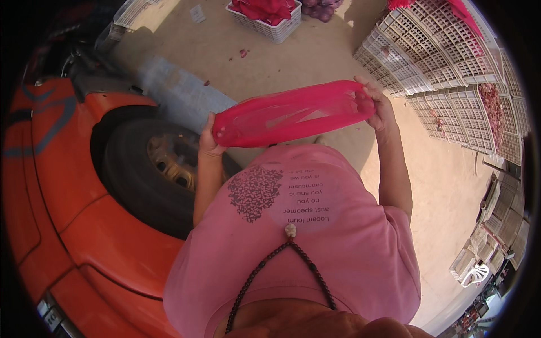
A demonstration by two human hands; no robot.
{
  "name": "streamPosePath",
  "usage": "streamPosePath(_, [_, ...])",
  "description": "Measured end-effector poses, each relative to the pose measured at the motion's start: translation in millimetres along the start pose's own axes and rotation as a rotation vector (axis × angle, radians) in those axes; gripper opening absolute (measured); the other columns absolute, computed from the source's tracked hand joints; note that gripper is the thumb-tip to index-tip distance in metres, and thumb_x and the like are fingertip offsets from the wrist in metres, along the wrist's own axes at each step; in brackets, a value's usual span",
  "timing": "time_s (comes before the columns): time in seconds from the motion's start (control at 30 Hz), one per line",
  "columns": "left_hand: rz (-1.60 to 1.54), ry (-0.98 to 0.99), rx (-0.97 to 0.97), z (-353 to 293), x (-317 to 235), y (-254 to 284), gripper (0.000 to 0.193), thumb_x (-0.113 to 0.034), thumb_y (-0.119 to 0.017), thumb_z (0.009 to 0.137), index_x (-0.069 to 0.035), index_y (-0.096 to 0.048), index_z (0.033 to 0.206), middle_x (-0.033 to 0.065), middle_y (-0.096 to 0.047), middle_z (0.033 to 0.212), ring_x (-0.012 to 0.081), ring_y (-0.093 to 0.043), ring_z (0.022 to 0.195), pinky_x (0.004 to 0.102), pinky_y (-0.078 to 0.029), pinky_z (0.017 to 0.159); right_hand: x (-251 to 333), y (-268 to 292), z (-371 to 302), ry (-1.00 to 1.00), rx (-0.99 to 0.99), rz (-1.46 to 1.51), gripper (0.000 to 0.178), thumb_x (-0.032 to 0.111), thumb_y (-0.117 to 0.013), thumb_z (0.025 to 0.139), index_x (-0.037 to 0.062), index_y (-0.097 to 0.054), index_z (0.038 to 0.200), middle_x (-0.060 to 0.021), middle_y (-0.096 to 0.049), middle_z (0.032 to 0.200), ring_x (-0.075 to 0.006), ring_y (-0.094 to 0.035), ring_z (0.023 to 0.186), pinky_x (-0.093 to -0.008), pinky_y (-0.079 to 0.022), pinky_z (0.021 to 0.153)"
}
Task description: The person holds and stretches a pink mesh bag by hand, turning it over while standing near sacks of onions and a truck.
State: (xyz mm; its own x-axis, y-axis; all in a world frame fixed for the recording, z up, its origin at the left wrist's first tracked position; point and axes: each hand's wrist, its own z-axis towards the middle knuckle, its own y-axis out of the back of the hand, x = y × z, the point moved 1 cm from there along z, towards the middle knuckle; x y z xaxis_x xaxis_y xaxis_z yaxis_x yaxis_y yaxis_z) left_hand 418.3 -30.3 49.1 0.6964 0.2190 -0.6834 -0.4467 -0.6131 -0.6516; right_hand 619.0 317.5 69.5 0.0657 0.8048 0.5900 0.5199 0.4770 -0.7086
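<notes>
Mesh bag stretched between two hands

Beads (pixel 265 270) on a dark string hang at the lower middle of the frame, with a pale pendant (pixel 290 230) lying on the person's pink shirt (pixel 349 248); the shirt fills the lower centre and carries a dark patterned print and some lettering. Above it, at mid-frame, both forearms rise to a red mesh bag (pixel 293 115), which is held out flat and taut, tilted so its right end sits higher; the left hand (pixel 209 141) grips the bag's lower left end, fingers curled around the gathered mesh; the right hand (pixel 380 107) holds the upper right end, fingers pinching the rim with the thumb on the near side. To the left of the frame stands an orange vehicle (pixel 84 225), its black tyre (pixel 146 169) and pale wheel hub just beside the left forearm. Beyond the bag lies sandy ground (pixel 282 62), with small red scraps scattered on it; at the top centre sits a white plastic crate (pixel 273 25) filled with more red mesh; at the upper right, stacks of white lattice crates (pixel 445 50) lean together, some showing reddish contents; further white crates and a white chair stand at the lower right edge.
</notes>
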Motion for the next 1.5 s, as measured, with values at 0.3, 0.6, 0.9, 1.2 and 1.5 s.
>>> streamPosePath(0.3, [0.311, -0.319, -0.315, 17.4, -18.2, 41.3, 0.029, -0.015, -0.065, 0.084, -0.003, -0.053, 0.108, 0.0054, -0.06, 0.097, 0.0158, -0.058, 0.09, 0.0308, -0.047, 0.084, -16.5, -4.7, -5.3, 0.216, 0.031, -1.097, 0.019, 0.009, -0.06, 0.085, 0.0023, -0.056, 0.102, -0.0051, -0.06, 0.081, -0.0126, -0.056, 0.073, -0.0252, -0.045, 0.067])
streamPosePath(0.6, [0.028, -0.343, -0.19, 14.7, -15.0, 16.8, 0.027, -0.018, -0.051, 0.093, 0.001, -0.055, 0.112, 0.0091, -0.062, 0.106, 0.0173, -0.061, 0.092, 0.0308, -0.05, 0.084, -26.4, 0.7, -4.7, 0.442, -0.152, -1.647, 0.014, 0.006, -0.054, 0.086, 0.0005, -0.062, 0.096, -0.011, -0.06, 0.087, -0.0161, -0.057, 0.077, -0.0305, -0.046, 0.069])
streamPosePath(0.9, [-0.065, 0.135, 0.249, -3.9, 11.4, 7.1, 0.044, -0.04, -0.049, 0.093, 0.001, -0.056, 0.105, 0.0038, -0.06, 0.08, 0.0135, -0.054, 0.071, 0.0292, -0.046, 0.071, 19.6, 16.6, 5.8, -0.018, 0.362, 0.211, 0.027, 0.007, -0.046, 0.091, -0.0031, -0.053, 0.115, -0.0121, -0.06, 0.101, -0.0183, -0.06, 0.088, -0.0282, -0.05, 0.078])
streamPosePath(1.2, [0.557, -0.419, -0.541, 11.9, -5.2, 39.4, 0.018, -0.011, -0.065, 0.084, -0.005, -0.056, 0.099, 0.0019, -0.059, 0.09, 0.011, -0.055, 0.078, 0.0252, -0.046, 0.071, -16.7, -26.3, -31.5, -0.021, 0.193, -0.57, 0.039, 0.015, -0.065, 0.083, 0.0017, -0.05, 0.117, -0.0096, -0.061, 0.097, -0.0156, -0.057, 0.089, -0.0286, -0.047, 0.076])
streamPosePath(1.5, [0.063, -0.047, -0.258, 7.6, 2.0, -1.1, 0.02, -0.012, -0.055, 0.091, 0.0, -0.057, 0.105, 0.0062, -0.062, 0.091, 0.0133, -0.059, 0.082, 0.0272, -0.05, 0.08, -13.6, 27.8, -0.8, 0.284, -0.21, -1.425, 0.024, 0.003, -0.056, 0.084, 0.0004, -0.058, 0.108, -0.0119, -0.061, 0.094, -0.0169, -0.058, 0.089, -0.0278, -0.046, 0.075])
